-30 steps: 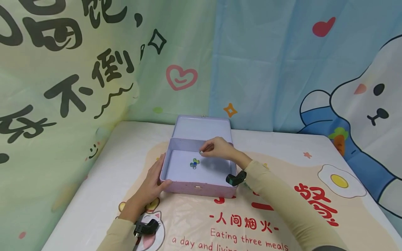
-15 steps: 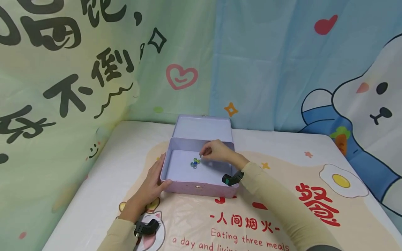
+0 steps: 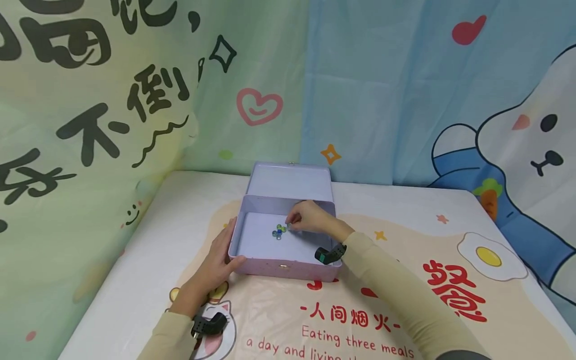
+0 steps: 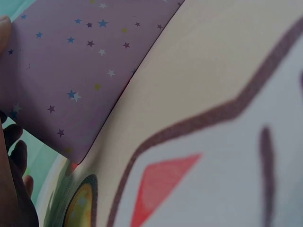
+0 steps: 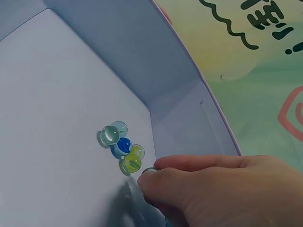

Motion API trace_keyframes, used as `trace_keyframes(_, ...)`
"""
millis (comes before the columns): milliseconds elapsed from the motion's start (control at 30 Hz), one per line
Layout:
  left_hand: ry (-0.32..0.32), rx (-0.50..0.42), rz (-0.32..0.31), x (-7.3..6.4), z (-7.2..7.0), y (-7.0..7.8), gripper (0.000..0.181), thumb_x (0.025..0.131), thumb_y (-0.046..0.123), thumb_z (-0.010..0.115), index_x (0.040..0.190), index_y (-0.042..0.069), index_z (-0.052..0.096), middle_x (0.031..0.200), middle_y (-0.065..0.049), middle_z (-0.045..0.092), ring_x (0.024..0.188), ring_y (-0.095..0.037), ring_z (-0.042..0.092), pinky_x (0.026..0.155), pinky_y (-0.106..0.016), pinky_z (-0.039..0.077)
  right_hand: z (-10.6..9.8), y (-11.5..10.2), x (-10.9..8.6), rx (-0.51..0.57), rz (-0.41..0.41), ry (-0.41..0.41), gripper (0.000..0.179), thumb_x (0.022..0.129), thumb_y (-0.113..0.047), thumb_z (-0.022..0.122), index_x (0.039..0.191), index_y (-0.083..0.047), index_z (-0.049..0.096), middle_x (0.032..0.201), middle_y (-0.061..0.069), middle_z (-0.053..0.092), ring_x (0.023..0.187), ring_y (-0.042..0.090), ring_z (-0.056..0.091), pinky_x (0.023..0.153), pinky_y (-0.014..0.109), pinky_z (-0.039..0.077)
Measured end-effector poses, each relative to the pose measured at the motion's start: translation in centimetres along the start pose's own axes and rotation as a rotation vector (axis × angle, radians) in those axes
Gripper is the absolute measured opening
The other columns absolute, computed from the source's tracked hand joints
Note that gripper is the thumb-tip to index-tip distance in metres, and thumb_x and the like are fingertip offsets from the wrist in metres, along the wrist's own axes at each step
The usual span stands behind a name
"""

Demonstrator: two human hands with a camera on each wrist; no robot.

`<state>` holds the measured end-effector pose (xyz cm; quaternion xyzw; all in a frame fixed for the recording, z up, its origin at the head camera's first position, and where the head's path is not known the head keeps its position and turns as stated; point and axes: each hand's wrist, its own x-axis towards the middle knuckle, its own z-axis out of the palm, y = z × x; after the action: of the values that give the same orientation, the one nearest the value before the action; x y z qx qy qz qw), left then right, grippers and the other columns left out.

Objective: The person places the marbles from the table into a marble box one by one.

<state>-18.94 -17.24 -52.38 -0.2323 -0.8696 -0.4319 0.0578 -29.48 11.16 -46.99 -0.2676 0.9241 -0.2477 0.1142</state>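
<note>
In the head view, a lilac tin box [image 3: 282, 269] stands on the table with its lid [image 3: 289, 180] laid open at the back. My left hand [image 3: 216, 265] rests against the box's left side, fingers extended along the wall and thumb over the front corner. A small clear glass marble [image 5: 149, 170] is pinched between thumb and fingers of my right hand [image 3: 310, 217], which reaches inside the box, low over its floor. Beside the fingertips lies a tight cluster of several marbles, among them a blue marble [image 5: 124, 145], a yellow-green marble [image 5: 132, 162] and a pale green marble [image 5: 111, 135].
The box walls [image 5: 180, 113] rise around the right hand. A printed cloth [image 3: 387, 270] with red lettering covers much of the white table [image 3: 405, 200]. Behind the table hangs a cartoon curtain [image 3: 351, 90]. The left wrist view shows the star-patterned front wall [image 4: 90, 61].
My right hand has lowered slightly with its marble, toward the box floor beside the cluster. The left hand stays at the box's side, and the head view has tilted a little.
</note>
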Motion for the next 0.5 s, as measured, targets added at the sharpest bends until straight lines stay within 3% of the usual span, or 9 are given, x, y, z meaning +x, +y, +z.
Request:
trace_keyframes(333,0.011,-0.010,0.013,-0.06,-0.12,0.21,0.089,0.087,0.044,0.059,0.154,0.018,0.007,0.159,-0.019,0.012,0.144,-0.043,0.013,0.112,-0.063,0.010,0.21,-0.22,0.09,-0.086,-0.079,0.019,0.009,0.080,-0.007,0.073,0.088,-0.009,0.075,0.086,0.001,0.069,0.078,0.008,0.063,0.071,0.020,0.052)
trace_keyframes(500,0.006,-0.012,0.009,-0.04,-0.05,0.28,0.089,0.087,0.042,0.059,0.154,0.018,0.006,0.159,-0.019,0.012,0.145,-0.042,0.012,0.113,-0.062,0.010,0.15,-0.37,-0.18,-0.092,-0.077,0.010,0.010,0.080,-0.006,0.073,0.090,-0.008,0.075,0.087,0.001,0.069,0.078,0.009,0.062,0.072,0.021,0.052)
